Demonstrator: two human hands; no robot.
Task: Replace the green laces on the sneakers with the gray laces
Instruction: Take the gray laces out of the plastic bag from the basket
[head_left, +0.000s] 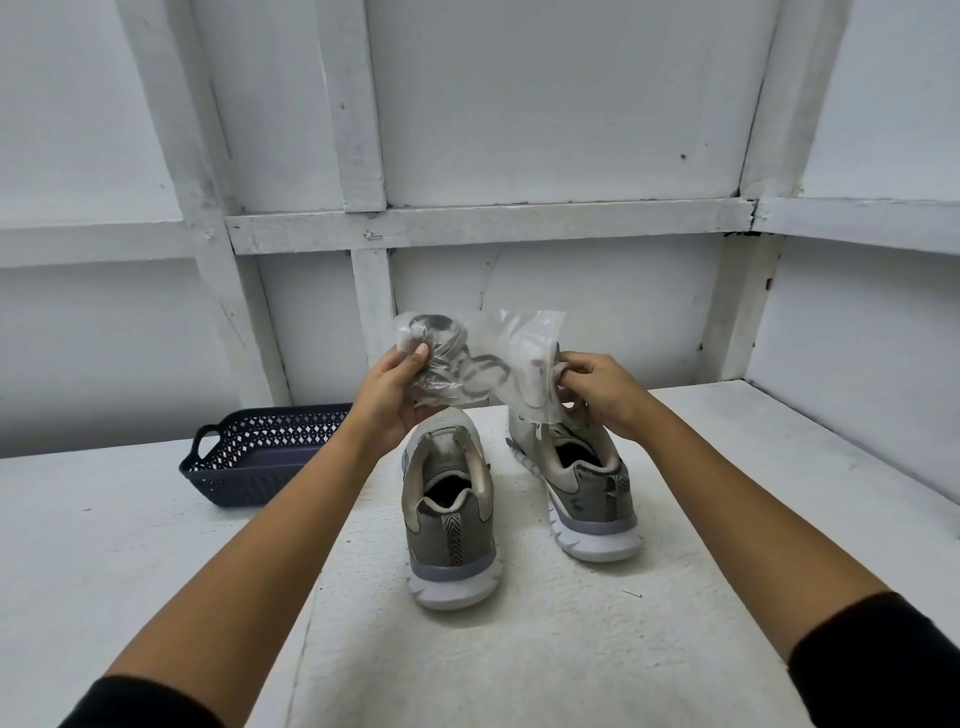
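Two grey and beige sneakers stand on the white table with their heels toward me, the left sneaker (449, 514) and the right sneaker (587, 493). Above their toes I hold up a clear plastic bag (511, 358) with coiled gray laces (467, 371) inside. My left hand (395, 395) grips the bag's left end, where the laces bunch. My right hand (597, 389) pinches the bag's right edge. The sneakers' fronts are hidden behind the bag and my hands, so no laces on them show.
A dark blue perforated plastic basket (249, 467) sits on the table to the left of the sneakers. White panelled walls close off the back and the right side. The table (519, 649) extends toward me between my forearms.
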